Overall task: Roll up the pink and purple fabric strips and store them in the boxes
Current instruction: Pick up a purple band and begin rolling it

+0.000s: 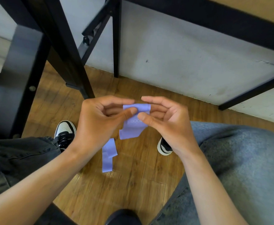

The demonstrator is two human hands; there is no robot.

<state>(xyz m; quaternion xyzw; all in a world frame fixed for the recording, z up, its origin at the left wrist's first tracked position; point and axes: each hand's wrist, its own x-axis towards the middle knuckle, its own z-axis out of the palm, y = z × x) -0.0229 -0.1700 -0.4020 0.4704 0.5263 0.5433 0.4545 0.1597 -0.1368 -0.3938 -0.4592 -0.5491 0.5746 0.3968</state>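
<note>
Head view: left hand (100,120) and right hand (163,122) side by side above the wooden floor (141,176), thumbs and fingers of both pinching the top end of the purple strip (133,127), partly rolled there. Rest of strip hanging between the knees, lower end loose above the floor. Sneakers (64,132) either side, black table legs (77,65) beyond.

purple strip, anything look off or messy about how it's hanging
Yes. Both hands, left and right, pinch the top of the purple strip, but its loose tail hangs twisted and folded over itself below them, trailing toward the wooden floor rather than hanging straight.
</note>
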